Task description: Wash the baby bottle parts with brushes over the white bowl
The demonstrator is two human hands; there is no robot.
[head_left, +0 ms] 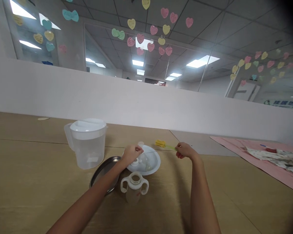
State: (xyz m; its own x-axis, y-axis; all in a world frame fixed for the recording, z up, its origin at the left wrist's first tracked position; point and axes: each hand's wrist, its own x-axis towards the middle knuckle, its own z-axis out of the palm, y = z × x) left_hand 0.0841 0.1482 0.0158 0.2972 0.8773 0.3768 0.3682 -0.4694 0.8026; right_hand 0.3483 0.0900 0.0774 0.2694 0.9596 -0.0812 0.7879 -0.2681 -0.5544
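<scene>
A bottle brush with a yellow sponge head (160, 143) and a thin green handle is in my right hand (185, 150). The fingers of that hand are closed round the handle's end, and the head points left. My left hand (132, 153) is over the left rim of a white bowl (156, 161), fingertips pinched together; whatever they may hold is hidden. Small clear and white parts lie in the bowl, too unclear to name. In front of the bowl a baby bottle (133, 191) stands upright, lidless, with a white two-handled collar (136, 185).
A clear plastic pitcher (89, 152) with a white lid stands at the left. A round metal tray (101, 172) lies partly under my left forearm. Cloth items lie on a pink cloth (234, 146) at the right. A white partition (141, 107) runs behind the table.
</scene>
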